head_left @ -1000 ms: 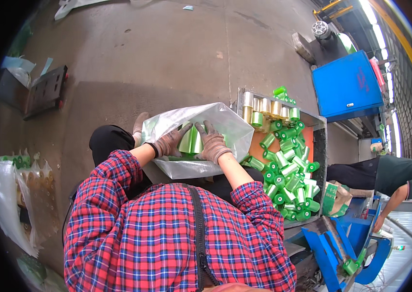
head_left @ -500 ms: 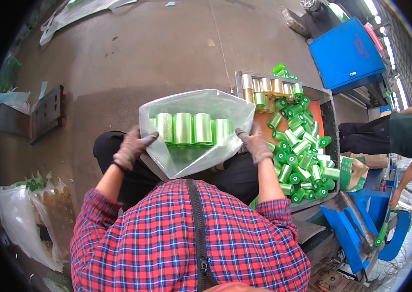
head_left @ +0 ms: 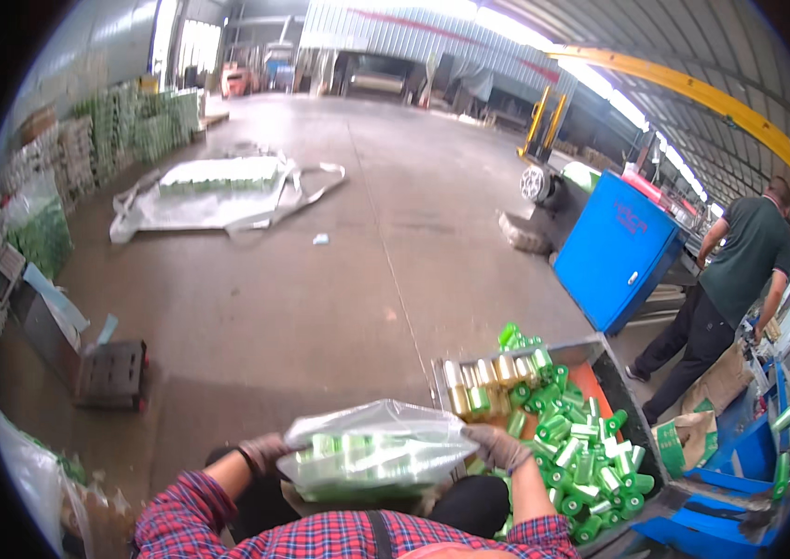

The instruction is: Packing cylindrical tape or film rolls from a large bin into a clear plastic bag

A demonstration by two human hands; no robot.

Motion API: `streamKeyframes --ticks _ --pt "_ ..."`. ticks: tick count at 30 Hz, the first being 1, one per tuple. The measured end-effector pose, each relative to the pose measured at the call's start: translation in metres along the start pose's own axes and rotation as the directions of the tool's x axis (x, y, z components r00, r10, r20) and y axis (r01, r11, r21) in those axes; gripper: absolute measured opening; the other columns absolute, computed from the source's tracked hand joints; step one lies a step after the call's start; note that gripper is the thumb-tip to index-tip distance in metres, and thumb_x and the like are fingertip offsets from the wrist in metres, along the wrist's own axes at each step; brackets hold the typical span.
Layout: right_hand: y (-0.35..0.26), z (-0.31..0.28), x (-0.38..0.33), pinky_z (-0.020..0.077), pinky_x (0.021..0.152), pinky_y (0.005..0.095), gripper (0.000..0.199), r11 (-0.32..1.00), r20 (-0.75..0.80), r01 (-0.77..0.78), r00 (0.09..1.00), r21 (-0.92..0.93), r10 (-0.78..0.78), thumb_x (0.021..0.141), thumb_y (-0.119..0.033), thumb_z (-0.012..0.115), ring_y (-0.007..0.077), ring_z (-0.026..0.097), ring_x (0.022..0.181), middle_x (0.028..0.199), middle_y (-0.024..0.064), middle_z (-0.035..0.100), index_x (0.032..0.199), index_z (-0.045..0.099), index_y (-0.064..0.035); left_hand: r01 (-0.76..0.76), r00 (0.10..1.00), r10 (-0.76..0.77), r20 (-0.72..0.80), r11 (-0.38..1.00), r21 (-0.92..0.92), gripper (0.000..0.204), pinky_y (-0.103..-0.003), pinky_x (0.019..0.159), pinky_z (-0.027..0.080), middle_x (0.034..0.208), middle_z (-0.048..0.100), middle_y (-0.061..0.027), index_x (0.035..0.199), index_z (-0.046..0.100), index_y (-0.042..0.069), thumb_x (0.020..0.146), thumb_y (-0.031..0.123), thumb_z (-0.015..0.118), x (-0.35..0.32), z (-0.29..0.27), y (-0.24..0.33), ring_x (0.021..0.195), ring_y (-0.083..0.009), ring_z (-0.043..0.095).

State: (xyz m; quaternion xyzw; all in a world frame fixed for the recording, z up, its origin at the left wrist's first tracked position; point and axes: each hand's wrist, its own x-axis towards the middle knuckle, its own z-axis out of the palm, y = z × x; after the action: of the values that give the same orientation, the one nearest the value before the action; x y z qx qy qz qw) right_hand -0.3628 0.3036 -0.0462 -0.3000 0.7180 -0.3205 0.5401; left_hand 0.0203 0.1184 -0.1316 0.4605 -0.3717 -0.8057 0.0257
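A clear plastic bag lies across my lap with several green film rolls inside, blurred through the plastic. My left hand, in a grey work glove, grips the bag's left corner. At the opposite corner, my gloved right hand holds the plastic between thumb and fingers. The bag's mouth looks flattened over the rolls. Just right of my right hand, loose green rolls are heaped in a metal-edged bin, with gold-toned rolls along its far side.
A blue cabinet stands beyond the bin. At the right, a co-worker faces a machine. A white sack lies on the floor ahead. A dark platform scale is at the left, with stacked rolls behind.
The view has tilted up, so hands and bag appear lower. The bag's mouth, wide open before, has flattened over the rolls. Both hands keep hold of its corners.
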Motion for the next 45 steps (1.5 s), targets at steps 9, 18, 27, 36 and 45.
streamKeyframes --ticks 9,18,27,36,45 --pt "0.04 -0.013 0.033 0.044 0.046 0.023 0.017 0.846 -0.419 0.344 0.893 0.407 -0.162 0.071 0.004 0.056 0.0119 0.053 0.053 0.071 0.0072 0.061 0.087 0.061 0.0007 -0.508 0.515 0.717 -0.469 0.696 0.507 0.02 -0.029 0.053 0.043 0.066 0.055 -0.0036 0.08 0.056 -0.001 0.065 0.006 0.066 -0.054 0.042 0.066 0.061 -0.0129 0.05" --pt "-0.023 0.04 -0.035 0.0479 0.066 0.0354 0.013 0.543 -0.425 0.442 0.342 -0.714 -0.838 0.07 -0.015 0.059 0.0282 0.06 0.071 0.076 0.0088 0.064 0.08 0.065 -0.0087 -0.377 0.375 0.843 -0.386 0.519 0.767 0.022 -0.031 0.053 0.041 0.055 0.049 -0.0107 0.066 0.053 -0.001 0.064 0.015 0.067 -0.067 0.011 0.056 0.053 -0.0149 0.043" --pt "-0.075 0.121 -0.015 0.0477 0.071 0.0292 0.038 0.623 0.722 0.616 0.682 -0.481 -0.117 0.078 -0.033 0.056 0.0169 0.06 0.075 0.087 0.0095 0.065 0.106 0.06 -0.0079 -0.528 0.044 0.995 0.089 -0.052 0.848 0.011 -0.038 0.067 0.049 0.08 0.063 -0.016 0.08 0.059 0.002 0.075 0.011 0.055 -0.083 0.087 0.108 0.077 -0.0316 0.061" --pt "-0.077 0.003 0.029 0.0451 0.082 0.0377 0.049 0.095 0.05 0.056 0.997 -0.994 -0.066 0.073 -0.046 0.056 0.0301 0.06 0.091 0.101 0.017 0.061 0.105 0.062 -0.0095 0.021 0.989 0.146 0.03 -0.339 0.941 0.078 -0.038 0.086 0.043 0.109 0.055 -0.0224 0.134 0.026 0.005 0.066 0.018 0.064 -0.036 0.057 0.096 0.103 -0.0306 0.053" --pt "0.064 -0.134 0.069 0.0484 0.06 0.0318 0.042 0.928 -0.551 -0.013 0.808 -0.372 -0.209 0.079 -0.038 0.055 0.0206 0.06 0.066 0.084 0.0128 0.064 0.099 0.06 -0.0019 -0.161 0.979 -0.178 0.097 -0.392 0.906 0.083 -0.036 0.098 0.035 0.133 0.026 -0.0304 0.133 0.022 -0.001 0.07 0.032 0.063 0.043 0.112 0.044 0.118 -0.0398 0.038"
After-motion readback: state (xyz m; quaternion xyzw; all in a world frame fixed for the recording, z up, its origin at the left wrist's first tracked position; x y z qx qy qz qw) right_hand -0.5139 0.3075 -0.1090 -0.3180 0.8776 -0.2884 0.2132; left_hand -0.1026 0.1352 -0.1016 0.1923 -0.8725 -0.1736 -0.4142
